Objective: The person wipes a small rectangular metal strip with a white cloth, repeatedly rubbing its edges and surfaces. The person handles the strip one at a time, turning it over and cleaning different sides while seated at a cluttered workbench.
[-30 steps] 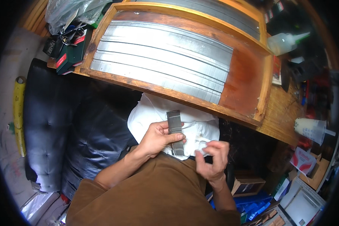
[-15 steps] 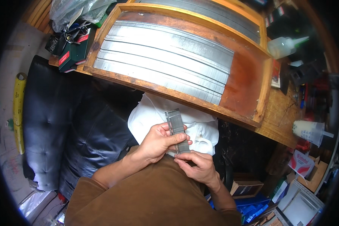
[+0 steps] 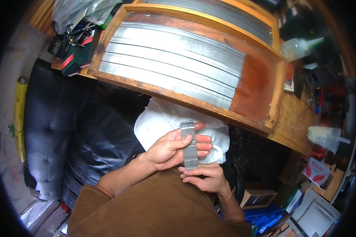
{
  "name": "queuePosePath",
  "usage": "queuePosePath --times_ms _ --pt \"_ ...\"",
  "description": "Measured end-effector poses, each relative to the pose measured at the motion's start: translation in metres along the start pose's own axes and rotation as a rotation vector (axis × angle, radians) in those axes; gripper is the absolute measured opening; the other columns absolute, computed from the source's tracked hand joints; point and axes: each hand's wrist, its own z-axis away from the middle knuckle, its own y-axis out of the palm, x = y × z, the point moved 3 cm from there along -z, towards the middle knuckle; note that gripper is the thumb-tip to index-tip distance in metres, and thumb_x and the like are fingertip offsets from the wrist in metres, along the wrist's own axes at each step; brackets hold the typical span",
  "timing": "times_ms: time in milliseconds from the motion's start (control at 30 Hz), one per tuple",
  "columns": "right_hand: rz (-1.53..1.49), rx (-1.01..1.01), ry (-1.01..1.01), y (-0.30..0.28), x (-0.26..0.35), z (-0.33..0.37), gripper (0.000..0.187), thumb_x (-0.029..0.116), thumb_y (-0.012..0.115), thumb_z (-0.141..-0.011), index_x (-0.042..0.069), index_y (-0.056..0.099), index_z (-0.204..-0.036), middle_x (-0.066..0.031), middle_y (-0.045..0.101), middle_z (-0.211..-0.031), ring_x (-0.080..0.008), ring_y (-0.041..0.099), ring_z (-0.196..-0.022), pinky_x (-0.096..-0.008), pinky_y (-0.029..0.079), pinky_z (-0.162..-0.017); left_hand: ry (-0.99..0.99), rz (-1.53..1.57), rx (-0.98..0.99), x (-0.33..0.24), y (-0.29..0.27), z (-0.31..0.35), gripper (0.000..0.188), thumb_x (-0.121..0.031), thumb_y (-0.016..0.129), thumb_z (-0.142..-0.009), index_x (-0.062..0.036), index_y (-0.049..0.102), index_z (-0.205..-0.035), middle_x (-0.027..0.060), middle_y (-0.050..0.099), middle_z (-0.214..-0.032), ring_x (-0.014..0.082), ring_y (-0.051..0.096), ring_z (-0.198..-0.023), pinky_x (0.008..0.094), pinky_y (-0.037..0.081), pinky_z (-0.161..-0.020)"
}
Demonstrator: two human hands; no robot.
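Observation:
My left hand (image 3: 167, 150) holds an upright bundle of thin grey metal strips (image 3: 190, 152). Its thumb presses on the front, and the other fingers spread out behind and past the right side. The strips lie packed side by side, with lighter lines across them. At the bundle's lower end is my right hand (image 3: 206, 176), index finger stretched along that end and thumb a little apart below. White cloth (image 3: 154, 118) lies behind both hands, above a brown garment (image 3: 158, 201) over my lap.
Beyond my hands, a wooden tray (image 3: 178, 94) holds several rows of similar metal strips (image 3: 174, 59). A second tray (image 3: 221, 19) sits behind it. At right are a squeeze bottle (image 3: 296, 49) and a plastic cup (image 3: 323, 136). A black padded seat (image 3: 55, 130) stands left.
The bundle has turned more upright and its face more toward me. My left fingers have spread out behind it. My right fingers and thumb, closer together at its lower end before, have moved apart.

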Motion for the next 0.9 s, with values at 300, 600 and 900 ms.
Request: queuePosePath --times_ms 300,600,900 --pt "-0.007 -0.067 0.021 -0.004 -0.004 -0.001 0.020 -0.003 0.079 -0.090 -0.003 0.078 -0.109 -0.0139 0.081 -0.101 -0.0196 0.080 -0.088 -0.0285 0.063 -0.077 -0.075 0.004 0.057 -0.008 0.004 -0.006 0.048 -0.020 0.050 -0.113 0.0022 0.039 -0.153 0.0261 0.060 -0.141 0.0394 0.060 -0.133 0.0522 0.049 -0.115" --pt "-0.051 -0.145 0.077 0.009 -0.010 -0.005 0.018 -0.004 0.076 -0.092 -0.003 0.078 -0.110 -0.0127 0.081 -0.099 -0.0189 0.079 -0.085 -0.0275 0.063 -0.077 -0.093 -0.087 -0.019 -0.012 -0.006 -0.015 0.026 -0.017 0.049 -0.113 0.0019 0.055 -0.129 0.0261 0.066 -0.128 0.0401 0.068 -0.122 0.0535 0.056 -0.108" --pt "0.219 -0.126 0.100 -0.008 -0.003 -0.005 0.018 0.000 0.083 -0.085 -0.001 0.078 -0.102 -0.0161 0.078 -0.105 -0.0220 0.077 -0.089 -0.0309 0.060 -0.077 0.000 -0.048 -0.112 -0.012 -0.013 -0.016 0.026 -0.020 0.050 -0.112 0.0013 0.056 -0.127 0.0234 0.070 -0.121 0.0411 0.069 -0.121 0.0561 0.054 -0.110"
